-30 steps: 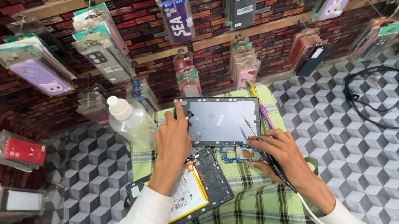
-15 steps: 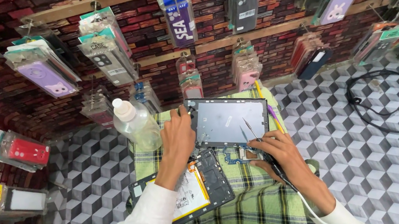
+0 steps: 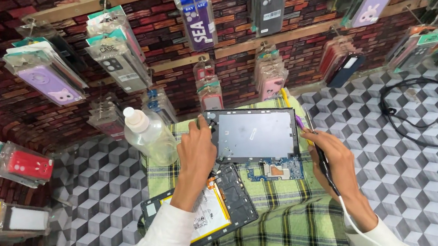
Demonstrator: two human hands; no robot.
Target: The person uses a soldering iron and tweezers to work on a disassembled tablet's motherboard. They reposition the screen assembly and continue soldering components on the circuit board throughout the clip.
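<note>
Left hand point(image 3: 195, 151) clamped on tablet back cover point(image 3: 255, 135); right hand point(image 3: 336, 164) apparently gripping soldering iron point(image 3: 319, 154); could scorch nearby circuit board point(image 3: 275, 170).

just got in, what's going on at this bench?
A person is working on an opened tablet on a green checked cloth. The left hand grips the corner of the dark back panel, which is tilted up. The right hand holds a thin tool at the panel's right edge. Below lie the tablet body with its battery showing and a small blue circuit board. A clear plastic bottle stands to the left.
</note>
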